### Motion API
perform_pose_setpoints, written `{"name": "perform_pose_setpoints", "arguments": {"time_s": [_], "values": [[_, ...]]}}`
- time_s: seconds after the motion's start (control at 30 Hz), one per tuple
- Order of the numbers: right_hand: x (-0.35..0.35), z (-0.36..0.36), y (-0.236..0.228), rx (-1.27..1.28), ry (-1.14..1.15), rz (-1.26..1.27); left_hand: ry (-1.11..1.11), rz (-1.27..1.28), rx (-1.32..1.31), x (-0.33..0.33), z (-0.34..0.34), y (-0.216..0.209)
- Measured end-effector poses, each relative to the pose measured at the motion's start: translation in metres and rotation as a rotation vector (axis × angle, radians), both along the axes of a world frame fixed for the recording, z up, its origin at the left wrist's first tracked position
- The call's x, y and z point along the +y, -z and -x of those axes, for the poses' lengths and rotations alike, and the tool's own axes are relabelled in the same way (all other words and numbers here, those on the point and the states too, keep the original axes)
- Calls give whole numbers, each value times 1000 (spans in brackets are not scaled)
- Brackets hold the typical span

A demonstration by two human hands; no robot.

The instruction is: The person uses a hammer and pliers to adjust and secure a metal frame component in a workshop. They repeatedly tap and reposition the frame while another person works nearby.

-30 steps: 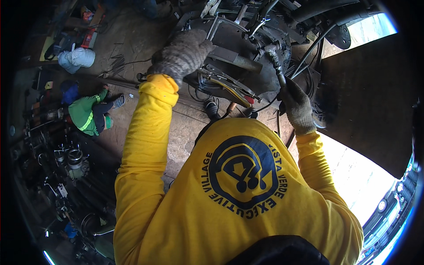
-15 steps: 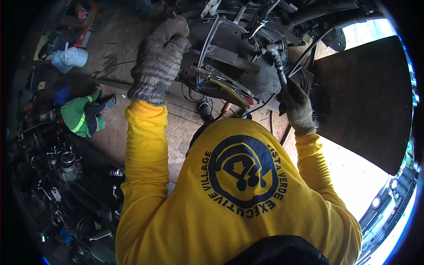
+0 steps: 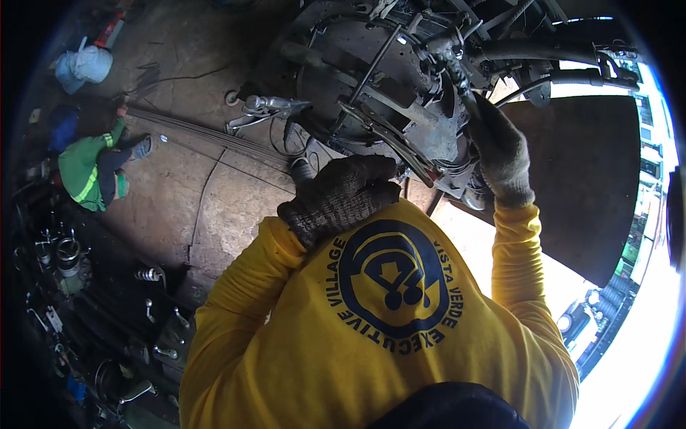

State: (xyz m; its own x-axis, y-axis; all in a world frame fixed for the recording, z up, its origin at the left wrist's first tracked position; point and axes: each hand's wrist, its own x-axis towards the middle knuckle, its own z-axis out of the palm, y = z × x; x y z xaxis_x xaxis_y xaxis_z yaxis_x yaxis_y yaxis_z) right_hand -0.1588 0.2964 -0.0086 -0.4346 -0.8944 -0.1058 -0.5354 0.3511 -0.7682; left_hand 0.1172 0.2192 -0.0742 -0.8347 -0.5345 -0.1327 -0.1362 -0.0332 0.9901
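Seen from above, a person in a yellow long-sleeved shirt [image 3: 314, 322] works with both hands in grey knitted gloves; the right hand [image 3: 502, 154] is closed around the lower end of a metal tool [image 3: 456, 73], which slants up and to the left, its bulky head among dark metal parts near the top; the left hand [image 3: 343, 194] is just in front of the chest, its back to the camera, its fingertips hidden, so I cannot tell whether it is open or closed.

Beyond the hands is a large, dark round metal assembly [image 3: 325, 84], with a long-handled clamp [image 3: 389, 136] slanting across its near side; left of it, a silver tool [image 3: 267, 105] lies near thin rods [image 3: 207, 134] on the brown floor [image 3: 239, 196]; farther left, another person in a green top [image 3: 80, 168] is low to the floor, below a pale blue bundle [image 3: 89, 66]; a broad dark panel [image 3: 582, 179] is at right.
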Motion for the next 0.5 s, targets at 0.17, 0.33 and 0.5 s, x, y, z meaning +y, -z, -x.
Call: {"name": "perform_pose_setpoints", "arguments": {"time_s": [0.17, 0.33, 0.5], "values": [[-37, -7, -30, 298, -261, 83, 146, 258, -5, -11, 4, 28], [-60, -19, -45, 470, -376, 96, 72, 53, 52, -17, 8, 35], [-92, 1, -64, 755, -580, 55, 141, -539, 164, -23, 22, 48]]}}
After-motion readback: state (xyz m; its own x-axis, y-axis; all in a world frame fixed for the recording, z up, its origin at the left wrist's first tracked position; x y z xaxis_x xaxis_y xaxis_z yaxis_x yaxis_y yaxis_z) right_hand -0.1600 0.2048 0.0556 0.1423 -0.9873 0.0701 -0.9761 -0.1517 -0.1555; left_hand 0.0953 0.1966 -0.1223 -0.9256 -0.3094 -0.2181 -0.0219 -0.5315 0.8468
